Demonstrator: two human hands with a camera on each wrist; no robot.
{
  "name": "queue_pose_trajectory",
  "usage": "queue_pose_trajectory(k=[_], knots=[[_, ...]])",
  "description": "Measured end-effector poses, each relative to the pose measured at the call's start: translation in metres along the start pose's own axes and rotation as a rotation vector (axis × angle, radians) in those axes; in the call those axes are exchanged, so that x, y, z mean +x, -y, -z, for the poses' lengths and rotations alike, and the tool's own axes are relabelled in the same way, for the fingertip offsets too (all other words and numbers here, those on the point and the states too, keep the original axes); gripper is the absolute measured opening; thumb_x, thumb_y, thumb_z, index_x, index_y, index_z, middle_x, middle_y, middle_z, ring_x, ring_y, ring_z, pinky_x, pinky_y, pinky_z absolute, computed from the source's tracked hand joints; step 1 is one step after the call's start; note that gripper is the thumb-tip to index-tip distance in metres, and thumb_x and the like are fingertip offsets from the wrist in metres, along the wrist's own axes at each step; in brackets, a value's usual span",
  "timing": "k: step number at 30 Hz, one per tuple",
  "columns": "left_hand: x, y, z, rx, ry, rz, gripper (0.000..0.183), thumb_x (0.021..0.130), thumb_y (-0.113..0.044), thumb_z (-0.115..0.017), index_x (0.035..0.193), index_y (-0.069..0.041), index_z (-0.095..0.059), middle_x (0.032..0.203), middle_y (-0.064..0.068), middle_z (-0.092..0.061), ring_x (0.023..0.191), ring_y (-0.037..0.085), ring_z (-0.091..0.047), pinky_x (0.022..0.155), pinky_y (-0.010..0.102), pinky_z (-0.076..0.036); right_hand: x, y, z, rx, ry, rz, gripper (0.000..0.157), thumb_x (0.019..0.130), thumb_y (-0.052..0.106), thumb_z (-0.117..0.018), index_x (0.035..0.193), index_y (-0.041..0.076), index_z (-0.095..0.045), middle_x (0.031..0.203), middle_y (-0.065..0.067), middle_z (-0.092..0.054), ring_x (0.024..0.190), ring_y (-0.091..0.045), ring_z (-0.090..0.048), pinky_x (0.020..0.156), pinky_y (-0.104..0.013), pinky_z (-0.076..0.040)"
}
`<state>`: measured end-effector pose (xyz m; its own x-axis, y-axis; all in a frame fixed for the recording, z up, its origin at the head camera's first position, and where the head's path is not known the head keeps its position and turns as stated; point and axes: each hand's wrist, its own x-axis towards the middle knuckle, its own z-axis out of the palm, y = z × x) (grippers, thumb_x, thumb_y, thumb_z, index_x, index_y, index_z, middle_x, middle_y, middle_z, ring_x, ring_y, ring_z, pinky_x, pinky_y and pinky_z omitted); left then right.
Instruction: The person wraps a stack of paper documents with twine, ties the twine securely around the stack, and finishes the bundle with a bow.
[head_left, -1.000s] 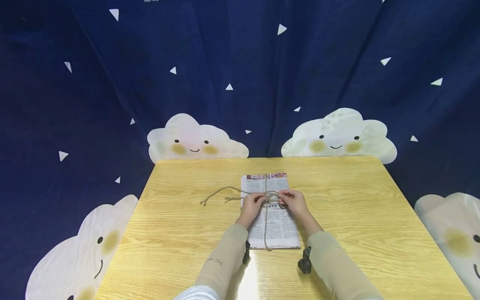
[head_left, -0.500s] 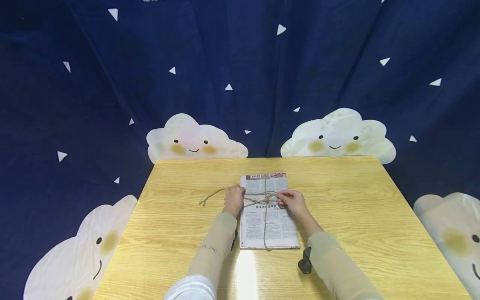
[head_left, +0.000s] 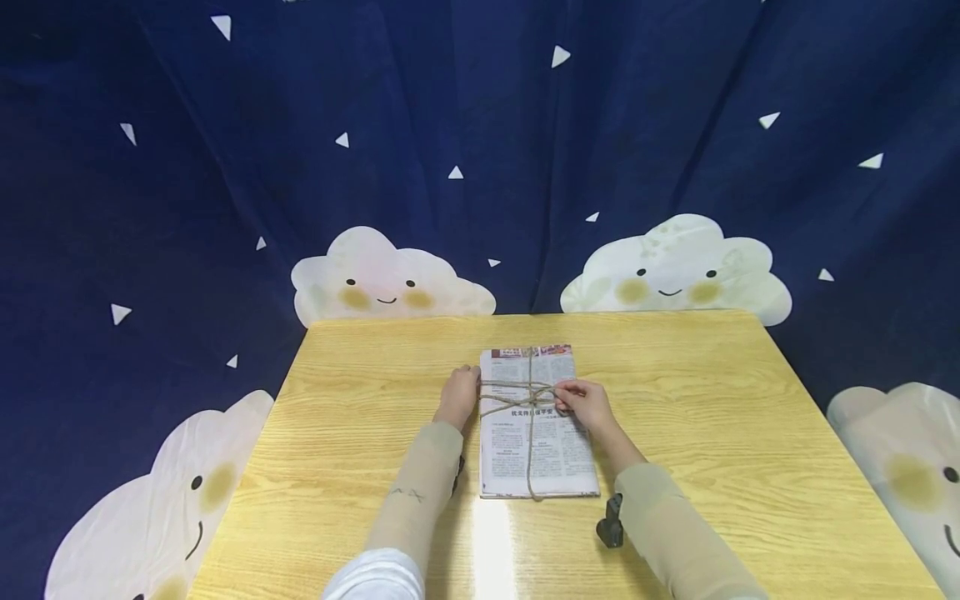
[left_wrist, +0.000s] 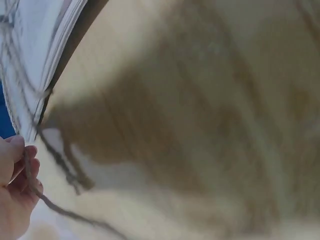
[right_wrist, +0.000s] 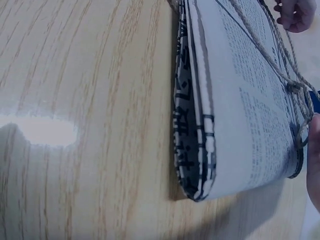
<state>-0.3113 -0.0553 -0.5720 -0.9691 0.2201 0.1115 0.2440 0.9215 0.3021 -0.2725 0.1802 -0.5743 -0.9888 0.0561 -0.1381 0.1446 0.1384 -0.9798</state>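
A folded newspaper bundle [head_left: 502,458] lies on the table, with brown twine [head_left: 530,454] running lengthwise and crosswise over it and a knot near its middle. My left hand [head_left: 457,396] is just past the bundle's left edge. In the left wrist view, its thumb and fingers pinch a strand of twine [left_wrist: 67,214] whose tail trails beyond the hand. A second, frayed twine end [left_wrist: 62,162] hangs loose beside it. My right hand [head_left: 587,403] pinches a twine loop [right_wrist: 302,127] at the right of the knot; the right wrist view shows only part of that hand.
The wooden table [head_left: 712,417] extends around the bundle on all sides. Behind it hangs a dark blue curtain [head_left: 450,100] with white clouds and triangles. A black wrist camera [head_left: 611,521] sits beside the right sleeve.
My left hand has moved from the knot leftward past the bundle's edge, drawing the twine strands out straighter. My right hand has stayed at the loop.
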Motion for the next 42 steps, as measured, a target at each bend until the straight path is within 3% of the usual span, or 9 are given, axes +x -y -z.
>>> queue_pose_trajectory(k=[9,16,18,20,26,30,33,38,42], knots=[[0.013,0.007,0.026,-0.295,0.015,0.074,0.010,0.089,-0.002,-0.056,0.091,0.002,-0.065,0.089,0.012,-0.063,0.079,0.020,-0.057,0.068,0.030,-0.050,0.000,-0.002,0.000,-0.016,0.009,-0.008,0.022,0.087,0.001,-0.059,0.103,-0.013,-0.060,0.092,-0.026,-0.063,0.069,-0.013,-0.064,0.069,-0.027,-0.055],[0.022,0.006,0.028,-0.678,0.077,0.308,0.014,0.091,-0.002,-0.053,0.093,0.007,-0.064,0.087,0.019,-0.063,0.073,0.027,-0.060,0.061,0.033,-0.052,-0.001,-0.001,0.000,0.001,0.020,-0.004,0.023,0.087,0.000,-0.059,0.104,-0.014,-0.059,0.094,-0.029,-0.061,0.069,-0.013,-0.064,0.069,-0.027,-0.055],[0.032,0.017,0.003,-0.828,0.057,0.330,0.013,0.090,-0.004,-0.056,0.087,0.005,-0.065,0.079,0.017,-0.064,0.066,0.024,-0.062,0.059,0.031,-0.053,-0.002,0.000,0.001,-0.007,0.023,0.001,0.023,0.087,0.000,-0.059,0.104,-0.014,-0.059,0.095,-0.029,-0.061,0.070,-0.014,-0.065,0.069,-0.027,-0.055],[0.034,0.014,0.000,-0.932,0.074,0.406,0.012,0.089,-0.002,-0.056,0.087,0.005,-0.066,0.078,0.020,-0.064,0.062,0.024,-0.062,0.056,0.032,-0.052,-0.003,0.000,0.001,-0.014,0.028,0.006,0.023,0.087,0.001,-0.059,0.104,-0.014,-0.059,0.095,-0.030,-0.061,0.071,-0.016,-0.065,0.069,-0.028,-0.055],[0.020,-0.007,0.027,-1.153,0.144,0.526,0.016,0.090,0.004,-0.052,0.101,0.010,-0.062,0.088,0.021,-0.065,0.052,0.009,-0.052,0.044,0.020,-0.039,-0.003,-0.001,0.002,-0.033,0.036,0.012,0.023,0.087,0.002,-0.059,0.104,-0.013,-0.060,0.095,-0.029,-0.062,0.071,-0.017,-0.065,0.069,-0.028,-0.055],[0.053,0.034,-0.052,-1.293,0.171,0.502,0.011,0.087,0.003,-0.056,0.093,0.005,-0.064,0.080,0.014,-0.066,0.052,0.006,-0.054,0.043,0.017,-0.043,-0.002,-0.001,0.001,-0.032,0.036,0.017,0.023,0.087,0.001,-0.059,0.104,-0.014,-0.060,0.096,-0.030,-0.062,0.071,-0.016,-0.065,0.069,-0.027,-0.055],[0.057,0.045,-0.086,-1.314,0.167,0.490,0.007,0.086,0.003,-0.057,0.088,0.007,-0.062,0.074,0.014,-0.062,0.055,0.008,-0.055,0.046,0.018,-0.045,-0.002,-0.001,0.001,-0.035,0.035,0.015,0.023,0.087,0.002,-0.058,0.104,-0.014,-0.060,0.095,-0.029,-0.062,0.071,-0.016,-0.065,0.069,-0.027,-0.055],[0.002,-0.014,-0.023,-1.231,0.045,0.606,0.011,0.090,0.003,-0.051,0.094,0.012,-0.056,0.071,0.013,-0.056,0.053,0.010,-0.047,0.046,0.021,-0.042,-0.001,-0.001,0.002,-0.032,0.040,0.010,0.022,0.088,0.001,-0.058,0.105,-0.013,-0.060,0.095,-0.028,-0.062,0.071,-0.016,-0.065,0.069,-0.028,-0.055],[-0.023,-0.036,-0.013,-1.232,-0.157,0.566,0.007,0.090,0.007,-0.048,0.088,0.013,-0.051,0.063,0.010,-0.050,0.047,0.008,-0.047,0.044,0.018,-0.044,-0.002,-0.001,0.001,-0.025,0.043,0.001,0.022,0.088,0.001,-0.058,0.105,-0.013,-0.060,0.094,-0.028,-0.062,0.071,-0.017,-0.065,0.070,-0.029,-0.055]])
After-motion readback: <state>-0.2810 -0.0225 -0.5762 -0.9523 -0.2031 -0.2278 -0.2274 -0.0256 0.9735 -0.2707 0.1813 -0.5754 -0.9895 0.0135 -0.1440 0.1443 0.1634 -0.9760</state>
